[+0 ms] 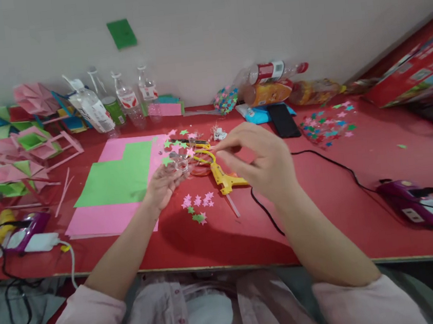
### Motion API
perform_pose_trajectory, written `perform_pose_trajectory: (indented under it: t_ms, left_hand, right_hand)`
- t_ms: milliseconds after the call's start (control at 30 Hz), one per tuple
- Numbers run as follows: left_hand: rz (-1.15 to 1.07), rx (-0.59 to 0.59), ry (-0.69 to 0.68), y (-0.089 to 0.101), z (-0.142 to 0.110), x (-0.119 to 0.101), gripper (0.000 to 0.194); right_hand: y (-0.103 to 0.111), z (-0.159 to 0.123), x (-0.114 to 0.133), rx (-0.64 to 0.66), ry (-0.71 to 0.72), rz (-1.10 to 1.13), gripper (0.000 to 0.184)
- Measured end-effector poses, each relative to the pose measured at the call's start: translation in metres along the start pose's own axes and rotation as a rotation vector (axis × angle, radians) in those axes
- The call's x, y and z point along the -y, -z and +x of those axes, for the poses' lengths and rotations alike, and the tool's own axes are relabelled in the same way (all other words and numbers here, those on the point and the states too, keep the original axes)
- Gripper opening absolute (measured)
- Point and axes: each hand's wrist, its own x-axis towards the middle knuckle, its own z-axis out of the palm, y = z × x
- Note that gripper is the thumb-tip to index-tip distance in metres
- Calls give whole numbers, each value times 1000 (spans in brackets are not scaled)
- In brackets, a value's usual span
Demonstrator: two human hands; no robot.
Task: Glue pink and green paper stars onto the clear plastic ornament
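My left hand [162, 186] is closed around a clear plastic bottle-top piece [181, 165] with pink and green paper stars fixed about it. To its right my right hand [265, 159] is raised in a pinch, thumb and forefinger together; whatever may be between the fingertips is too small to make out. Beneath that hand lies a yellow glue gun [224, 177], partly covered by it, with a glue stick [233, 206] poking out of its back end. Loose pink stars [197, 200] and a few green stars [198, 217] lie on the table in front of my hands.
Green paper [116, 180] and pink sheets [106, 220] lie at left, beside folded-paper models [32, 140]. Bottles [128, 101] stand along the wall. A phone [284, 120], a star-covered clear piece [328, 124] and a purple power strip [418, 202] are at right.
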Motion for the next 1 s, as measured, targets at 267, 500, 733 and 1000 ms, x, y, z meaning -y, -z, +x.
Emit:
perform_pose_trajectory:
  t_ms: [267,500,733,1000]
  left_hand:
    - [-32,-3,-96,-2,10,-7,26]
    - [-27,-28,-76,2,4,9,25]
    - [7,39,-12,1,-2,13,23]
    - [-11,40,3,2,-4,17,23]
  right_hand:
    - [-27,-5,-2,14,197,-219,9]
    - [-48,-36,-16,-84,192,-263,9]
    - [-56,-46,-20,-94,144,-270,11]
    - [-57,-46,-20,-72,79,-258,9]
